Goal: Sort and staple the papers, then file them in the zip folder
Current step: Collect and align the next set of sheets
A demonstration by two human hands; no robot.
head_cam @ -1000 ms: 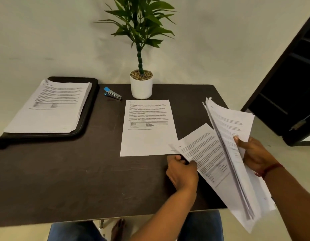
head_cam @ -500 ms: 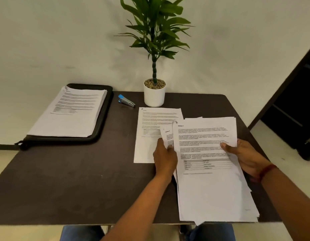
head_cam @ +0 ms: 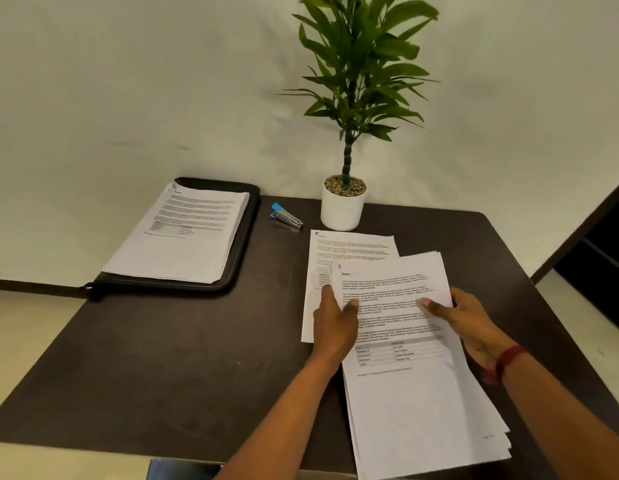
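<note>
Both hands held one stack (head_cam: 415, 393), we saw. The left hand (head_cam: 336, 323) pinched its left edge with the thumb on top. The right hand (head_cam: 471, 323) pinched its right edge the same way, so the two were apart by the width of the page.

We saw the dark table (head_cam: 162, 358) filling most of the view, its far edge against the wall (head_cam: 128, 98). A broad stretch of bare top lay between the left arm and the left edge, and a narrower strip ran to the right of the stack. The stack lay slanted, its near end hanging past the table's near edge, with its sheets fanned in steps at the near right corner.

At the far left lay the black folder (head_cam: 247, 233), its near left corner reaching past the table's edge. A pile (head_cam: 183, 237) of printed pages rested on it. We saw the plant (head_cam: 360, 64) rising from a white pot (head_cam: 341, 213) at the far edge.

Just near of the pot lay one sheet (head_cam: 349, 247), its near right part covered by the stack. The stapler (head_cam: 286, 216) sat between the folder and the pot, touching neither. We noted a red band (head_cam: 509, 358) on the right wrist.
</note>
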